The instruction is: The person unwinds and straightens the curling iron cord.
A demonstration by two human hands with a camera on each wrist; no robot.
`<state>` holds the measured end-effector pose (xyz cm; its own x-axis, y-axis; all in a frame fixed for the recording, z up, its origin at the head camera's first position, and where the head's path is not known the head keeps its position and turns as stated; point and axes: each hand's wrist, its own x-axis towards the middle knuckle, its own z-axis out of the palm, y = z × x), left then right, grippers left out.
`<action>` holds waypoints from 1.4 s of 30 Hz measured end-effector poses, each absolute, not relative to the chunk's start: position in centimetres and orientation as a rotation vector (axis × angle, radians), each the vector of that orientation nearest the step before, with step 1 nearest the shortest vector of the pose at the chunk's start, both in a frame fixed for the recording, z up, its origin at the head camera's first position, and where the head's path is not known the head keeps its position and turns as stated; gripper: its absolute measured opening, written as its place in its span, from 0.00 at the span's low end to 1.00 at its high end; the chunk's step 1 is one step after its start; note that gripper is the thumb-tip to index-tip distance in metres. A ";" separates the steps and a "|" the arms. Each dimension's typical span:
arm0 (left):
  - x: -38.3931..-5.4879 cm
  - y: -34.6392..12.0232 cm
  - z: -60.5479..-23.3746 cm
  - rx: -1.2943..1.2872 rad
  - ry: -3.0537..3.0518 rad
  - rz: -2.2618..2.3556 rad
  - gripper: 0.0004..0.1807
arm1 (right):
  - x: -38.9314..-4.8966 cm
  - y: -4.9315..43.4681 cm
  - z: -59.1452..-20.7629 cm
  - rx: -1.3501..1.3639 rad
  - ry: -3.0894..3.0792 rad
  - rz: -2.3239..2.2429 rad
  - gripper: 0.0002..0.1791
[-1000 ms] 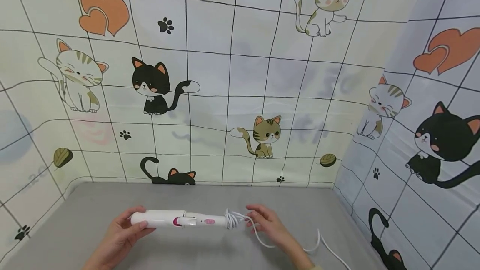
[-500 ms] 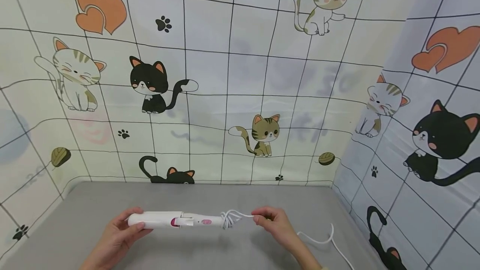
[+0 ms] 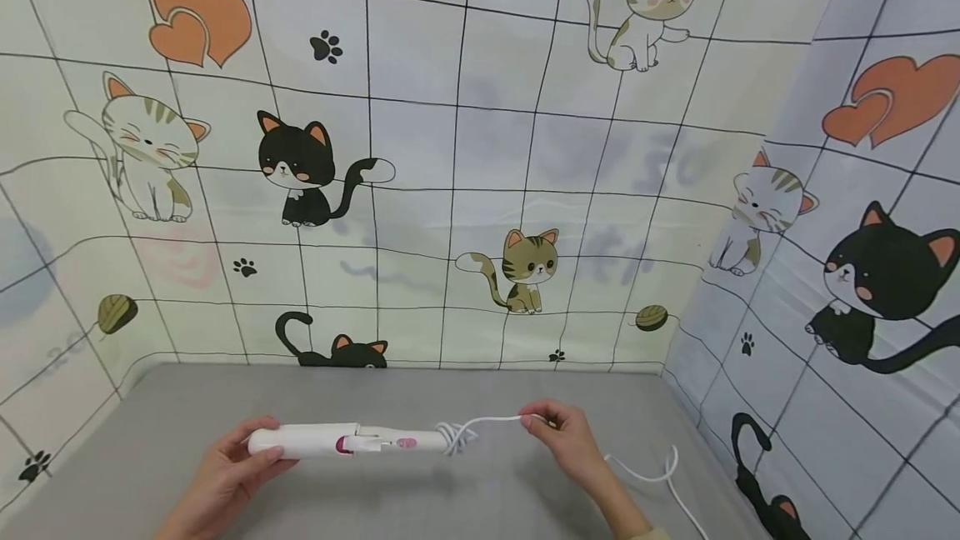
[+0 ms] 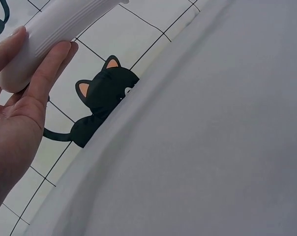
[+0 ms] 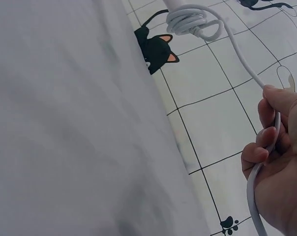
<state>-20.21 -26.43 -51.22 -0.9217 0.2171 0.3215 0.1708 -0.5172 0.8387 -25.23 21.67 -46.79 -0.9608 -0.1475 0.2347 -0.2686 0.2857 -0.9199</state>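
Note:
My left hand [image 3: 232, 469] grips a white hair styling iron [image 3: 307, 439] by its thick rounded end, thumb in front and fingers behind. The iron lies level above the table, with a pink-marked lever and a pink switch on its slimmer part. Ribs run along its body in the left wrist view. White cord [image 5: 185, 19] is wound in several loops around the far end. Between thumb and fingers, my right hand [image 3: 564, 440] pinches the cord's free run, which stretches from the coil. The cord then passes along the palm in the right wrist view and trails away behind the wrist.
A grey cloth-covered table [image 3: 420, 507] spreads beneath both hands. Cat-printed, grid-lined curtains stand at its back and sides. Loose cord [image 3: 675, 494] hangs in a curve to the right of my right forearm, running off the bottom edge.
My right hand has taken hold of the cord and drawn it rightward, away from the iron, so the run from the coil is longer. The left hand and iron have shifted slightly left.

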 end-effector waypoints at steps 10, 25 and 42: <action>-20.3 -27.1 -51.2 0.703 1.442 2.678 0.28 | -25.9 23.8 -46.6 0.293 -2.383 1.788 0.09; -20.5 -27.1 -50.7 0.706 1.460 2.678 0.28 | -25.9 23.6 -47.1 0.546 -2.449 1.814 0.14; -20.3 -26.9 -50.5 0.807 1.410 2.655 0.30 | -25.1 20.3 -46.7 0.761 -2.500 1.787 0.19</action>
